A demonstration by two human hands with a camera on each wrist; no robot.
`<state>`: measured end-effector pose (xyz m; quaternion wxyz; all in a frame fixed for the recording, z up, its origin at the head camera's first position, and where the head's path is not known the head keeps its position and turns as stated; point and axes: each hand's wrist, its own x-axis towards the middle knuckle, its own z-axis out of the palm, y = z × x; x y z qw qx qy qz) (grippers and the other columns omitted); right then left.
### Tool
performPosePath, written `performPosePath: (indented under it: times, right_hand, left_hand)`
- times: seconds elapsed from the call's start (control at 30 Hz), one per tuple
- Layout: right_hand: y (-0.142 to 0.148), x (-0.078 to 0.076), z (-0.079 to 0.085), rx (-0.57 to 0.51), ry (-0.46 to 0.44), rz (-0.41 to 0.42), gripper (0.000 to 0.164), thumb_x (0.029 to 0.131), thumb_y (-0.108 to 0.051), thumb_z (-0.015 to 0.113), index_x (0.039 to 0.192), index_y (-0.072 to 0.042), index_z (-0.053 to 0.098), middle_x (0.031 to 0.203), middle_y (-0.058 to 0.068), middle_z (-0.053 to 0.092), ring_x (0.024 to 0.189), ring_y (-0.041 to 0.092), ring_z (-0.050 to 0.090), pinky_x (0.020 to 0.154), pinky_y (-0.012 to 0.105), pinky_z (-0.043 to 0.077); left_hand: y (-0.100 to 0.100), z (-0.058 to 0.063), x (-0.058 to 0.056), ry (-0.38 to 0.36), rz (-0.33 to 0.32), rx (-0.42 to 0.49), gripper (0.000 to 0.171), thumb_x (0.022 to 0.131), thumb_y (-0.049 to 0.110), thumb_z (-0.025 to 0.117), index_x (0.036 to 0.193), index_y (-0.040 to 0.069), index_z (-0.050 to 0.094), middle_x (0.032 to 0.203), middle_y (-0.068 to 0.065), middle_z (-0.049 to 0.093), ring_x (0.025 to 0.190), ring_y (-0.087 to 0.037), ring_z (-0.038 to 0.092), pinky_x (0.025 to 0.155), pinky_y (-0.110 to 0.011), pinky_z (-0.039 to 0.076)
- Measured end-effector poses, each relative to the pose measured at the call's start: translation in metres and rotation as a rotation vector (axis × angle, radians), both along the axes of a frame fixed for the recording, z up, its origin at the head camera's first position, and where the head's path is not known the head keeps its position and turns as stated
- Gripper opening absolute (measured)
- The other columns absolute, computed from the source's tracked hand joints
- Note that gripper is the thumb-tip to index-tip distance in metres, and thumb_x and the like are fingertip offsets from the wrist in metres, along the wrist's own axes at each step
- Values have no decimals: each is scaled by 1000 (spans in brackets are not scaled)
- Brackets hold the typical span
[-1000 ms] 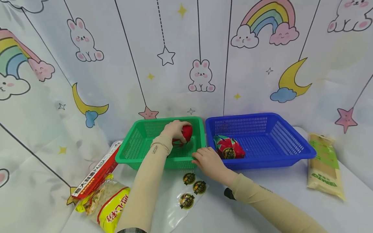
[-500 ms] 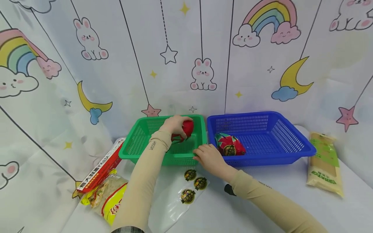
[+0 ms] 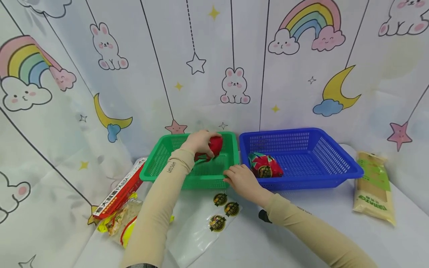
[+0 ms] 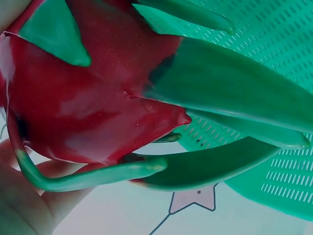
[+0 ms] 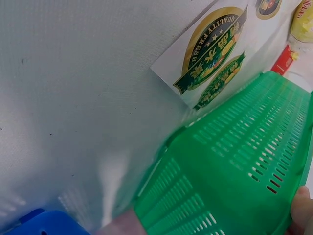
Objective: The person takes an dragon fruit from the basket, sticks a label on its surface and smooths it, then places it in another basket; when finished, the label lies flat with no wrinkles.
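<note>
My left hand [image 3: 198,143] grips a red dragon fruit [image 3: 216,145] inside the green basket [image 3: 211,183]. The left wrist view shows the fruit's glossy red skin and long green scales [image 4: 230,83], with fingers curled under it. At the basket's front right corner, my right hand [image 3: 242,182] holds the rim. From the right wrist, one finger shows at the basket's edge and another near its bottom end. A second dragon fruit [image 3: 273,165], bearing a round black-and-gold sticker, lies in the left end of the blue basket [image 3: 301,183].
A sheet of round stickers [image 3: 196,236] lies in front of the green basket. On the left are a red pasta box [image 3: 122,191] and a yellow-labelled clear bag [image 3: 122,217], partly behind my left arm. A beige-green packet [image 3: 373,190] lies at right; a printed curtain [image 3: 207,96] hangs behind.
The head view has shifted slightly, so the scene sits a little further right. My left hand has raised the dragon fruit slightly within the green basket. My right hand stays at the corner.
</note>
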<state>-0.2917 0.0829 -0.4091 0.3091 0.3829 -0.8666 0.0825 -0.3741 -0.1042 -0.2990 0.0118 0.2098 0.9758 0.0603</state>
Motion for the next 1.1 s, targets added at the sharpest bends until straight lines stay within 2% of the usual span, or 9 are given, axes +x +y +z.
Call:
performPosePath:
  times: [0.57,1.1]
  right_hand:
    - [1,-2,9,2,-21,-6,16,83,-24,68,94,-12,69,86,0,66,81,16,60,72,31,46]
    - [1,0,4,-1,-41,8,16,85,-25,66,95,-11,68,87,0,66,82,17,60,73,31,47]
  left_hand:
    - [-5,20,23,24,-19,-21,77,69,29,78,136,36,42,126,-7,51,98,-24,55,72,-36,53]
    - [-4,33,49,15,-111,-30,76,69,29,78,135,37,43,130,-6,48,100,-23,53,70,-33,52]
